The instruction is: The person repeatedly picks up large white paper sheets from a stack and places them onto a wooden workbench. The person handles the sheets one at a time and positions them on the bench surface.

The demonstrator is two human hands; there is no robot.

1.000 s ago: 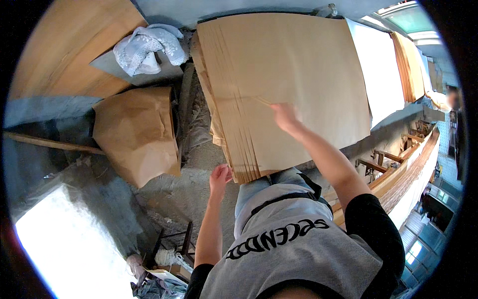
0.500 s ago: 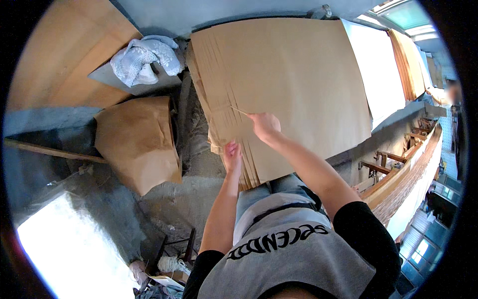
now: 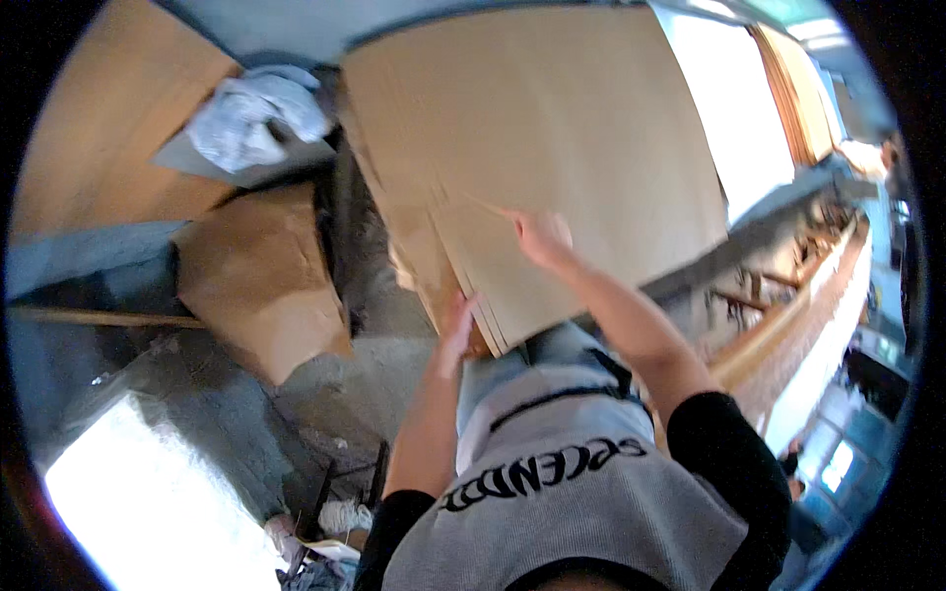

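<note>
A large stack of brown paper sheets (image 3: pixel 572 148) lies before me, its left edges fanned in narrow steps. My right hand (image 3: pixel 543 239) is closed above the sheets, holding a thin pale stick (image 3: pixel 490 207) that points left toward the stepped edges. At the near left corner of the stack, my left hand (image 3: pixel 457 323) has its fingers closed at the sheet edges. Motion blurs both hands, and the fingertips of the left are partly hidden.
A separate folded brown sheet (image 3: pixel 261 286) lies to the left. Beyond it, a patterned white cloth (image 3: pixel 256 118) rests on a grey board. White sheets (image 3: pixel 734 108) adjoin the stack on the right, near a long wooden frame (image 3: pixel 788 335). Another person shows at the far right.
The view has shifted, moving the stack up and left in the picture. My left hand has changed position along the fanned edges, where fewer steps show. The right hand still holds the stick.
</note>
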